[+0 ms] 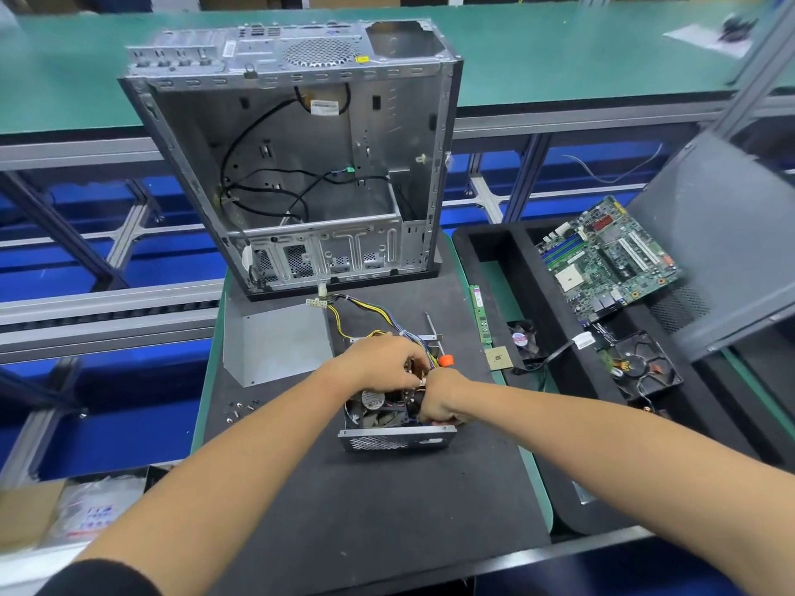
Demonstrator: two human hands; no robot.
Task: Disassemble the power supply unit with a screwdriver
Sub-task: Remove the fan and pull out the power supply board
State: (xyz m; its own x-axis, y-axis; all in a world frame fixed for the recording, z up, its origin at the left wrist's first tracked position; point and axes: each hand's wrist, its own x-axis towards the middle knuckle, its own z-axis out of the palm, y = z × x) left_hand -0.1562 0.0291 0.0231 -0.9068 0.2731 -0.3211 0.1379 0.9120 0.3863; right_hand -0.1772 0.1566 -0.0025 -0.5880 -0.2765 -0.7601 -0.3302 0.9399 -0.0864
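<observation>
Power supply (395, 438) sits open on black mat (387, 509), just in front of you, cover off. Your left hand (383, 359) reaches over its far side, fingers curled into wire bundle (365, 314). Your right hand (439, 400) dips inside near edge, fingers curled, grip hidden: cannot tell on what. Orange screwdriver handle (446, 360) shows just beyond your hands. Loose screws (241, 408) lie left; empty computer case (301, 165) stands behind.

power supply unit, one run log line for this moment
stage: internals exposed | power supply unit: open on mat | left hand: in wire bundle | right hand: inside casing | screwdriver: behind hands
</observation>
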